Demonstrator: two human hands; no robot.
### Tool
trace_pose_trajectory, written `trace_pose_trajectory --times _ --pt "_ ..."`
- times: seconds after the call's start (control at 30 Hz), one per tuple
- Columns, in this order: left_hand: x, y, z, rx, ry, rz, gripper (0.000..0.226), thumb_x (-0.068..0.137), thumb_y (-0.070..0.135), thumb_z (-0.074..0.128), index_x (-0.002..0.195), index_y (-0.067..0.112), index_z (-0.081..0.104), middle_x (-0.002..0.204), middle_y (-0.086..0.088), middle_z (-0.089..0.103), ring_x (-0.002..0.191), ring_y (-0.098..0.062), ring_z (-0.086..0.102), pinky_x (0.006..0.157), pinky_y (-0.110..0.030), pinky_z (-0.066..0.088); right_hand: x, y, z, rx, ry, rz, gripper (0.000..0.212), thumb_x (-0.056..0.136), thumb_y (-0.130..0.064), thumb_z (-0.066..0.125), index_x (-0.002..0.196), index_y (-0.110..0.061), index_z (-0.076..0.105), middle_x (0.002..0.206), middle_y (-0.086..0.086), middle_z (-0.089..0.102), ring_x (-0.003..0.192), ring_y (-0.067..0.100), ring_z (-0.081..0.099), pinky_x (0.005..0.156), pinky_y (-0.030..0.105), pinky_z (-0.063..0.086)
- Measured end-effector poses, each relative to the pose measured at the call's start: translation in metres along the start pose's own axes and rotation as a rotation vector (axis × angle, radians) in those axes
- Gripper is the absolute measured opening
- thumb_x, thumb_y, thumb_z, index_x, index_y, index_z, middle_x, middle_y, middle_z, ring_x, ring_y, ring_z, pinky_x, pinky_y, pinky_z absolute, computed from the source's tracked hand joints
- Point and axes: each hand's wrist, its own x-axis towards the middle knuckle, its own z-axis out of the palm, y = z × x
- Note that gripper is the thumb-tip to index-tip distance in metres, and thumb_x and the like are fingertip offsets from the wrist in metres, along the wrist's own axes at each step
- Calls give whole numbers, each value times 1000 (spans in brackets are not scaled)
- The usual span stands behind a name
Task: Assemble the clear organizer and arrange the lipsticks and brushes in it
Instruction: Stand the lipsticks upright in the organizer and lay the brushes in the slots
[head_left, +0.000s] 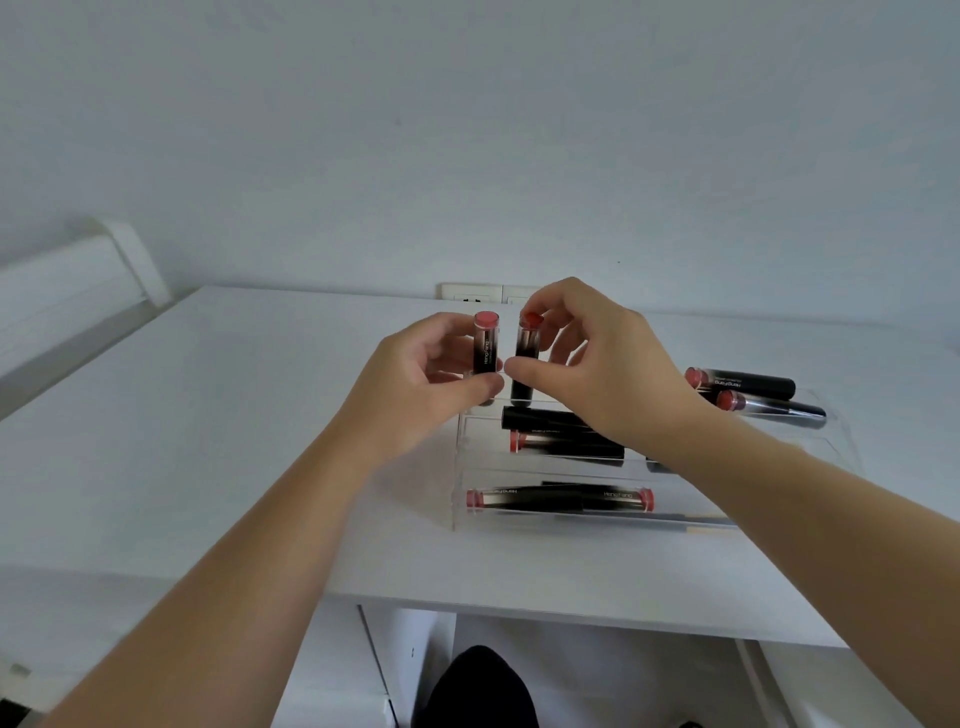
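Forearms crossed the lower frame, nearest the lens, both reaching over the white desk to the clear organizer. Organizer stood assembled near the desk's front edge, tiered, walls transparent. Judged rigid but scratch-prone and light enough to slide if pushed; best steadied by its side walls.

Contents, by tier: front lowest trough held lipsticks lying end to end, red caps outward, with what looked like a thin brush handle beneath, identity uncertain. Middle trough held more black tubes lying flat. Two further tubes lay on the top right tier.

Left hand closed thumb and fingers around a pink-capped lipstick, held upright over the rear left tier. Right hand pinched a red-capped lipstick at cap and mid-barrel, upright, just beside the first.

Tubes judged light, stiff, smooth and slippery; grip at mid-barrel, since a cap could pull off. Standing tubes looked prone to tipping.
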Motion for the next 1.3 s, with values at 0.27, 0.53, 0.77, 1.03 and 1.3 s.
trace_pose_trajectory --times 0.27,0.53,0.77,1.03,1.3 --pt "1 -1 -1 20 2 -26 35 75 18 81 108 29 73 98 2 80 87 -19 77 84 -33 62 2 -5 -9 -49 -127 -4 62 78 -38 76 132 -47 46 107 -23 60 87 1 63 67 12 48" --pt "0 0 0 6 3 -17 32 76 14 75 101 33 73 96 6 80 85 -13 76 77 -22 57 4 -3 -3 -34 -87 -31 44 85 -22 72 125 -34 60 95 -16 67 87 0 64 71 11 48" --pt "-1 4 0 -16 -4 3 44 77 17 79 105 50 72 101 5 80 90 -14 76 80 -22 58 3 -4 7 58 -57 -20 60 84 -18 77 135 -36 51 90 -13 66 81 6 65 70 11 49" --pt "0 1 -1 -28 3 -47 32 74 19 81 101 37 77 100 2 80 92 -17 76 80 -24 58 3 -6 6 14 -92 -13 54 84 -16 76 131 -33 57 94 -15 66 80 0 64 69 7 46" --pt "1 2 -1 -76 -14 -66 35 74 14 80 95 41 78 97 2 80 87 -15 76 79 -22 57 2 -5 5 5 -112 -7 51 83 -12 74 129 -29 59 93 -10 69 82 4 65 74 12 49"
